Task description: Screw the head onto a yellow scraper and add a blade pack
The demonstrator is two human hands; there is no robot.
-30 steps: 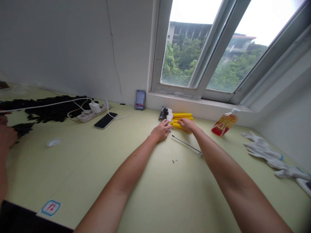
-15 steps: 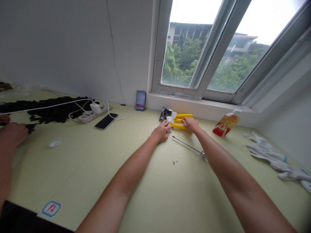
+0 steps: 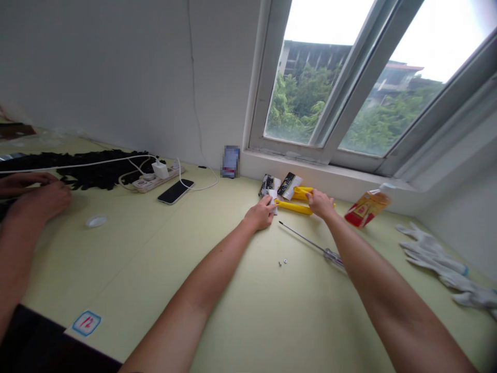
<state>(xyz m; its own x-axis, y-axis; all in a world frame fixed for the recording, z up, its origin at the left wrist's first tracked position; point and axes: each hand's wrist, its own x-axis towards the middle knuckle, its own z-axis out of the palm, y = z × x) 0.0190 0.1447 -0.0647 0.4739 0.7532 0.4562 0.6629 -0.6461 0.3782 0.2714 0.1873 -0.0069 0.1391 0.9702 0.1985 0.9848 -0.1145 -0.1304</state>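
Observation:
Two yellow-handled tools with printed black-and-white cards at their ends lie below the window. My left hand [image 3: 261, 213] is closed at the carded end of the nearer yellow-handled tool [image 3: 294, 206], fingers pressed on its white card. My right hand [image 3: 320, 203] is wrapped round the handle of the farther yellow-handled tool [image 3: 302, 193], whose dark printed card [image 3: 289, 185] points left. What the cards cover is hidden. A screwdriver [image 3: 305, 239] with a clear handle lies by my right forearm. Nearer me are a small screw [image 3: 280, 264] and a nut-like ring [image 3: 285, 261].
A pump bottle [image 3: 367, 207] and white gloves [image 3: 430, 254] lie to the right. On the left are a phone [image 3: 176, 191], a power strip [image 3: 157, 178], a white lid [image 3: 96, 221] and black scraps [image 3: 97, 168]. Another person's hands [image 3: 42, 199] work there. A second phone [image 3: 230, 161] leans on the wall.
My right hand has shifted right, and the farther tool now lies apart from the nearer one with its card exposed. My left hand stays on the nearer one. The view has swung slightly left.

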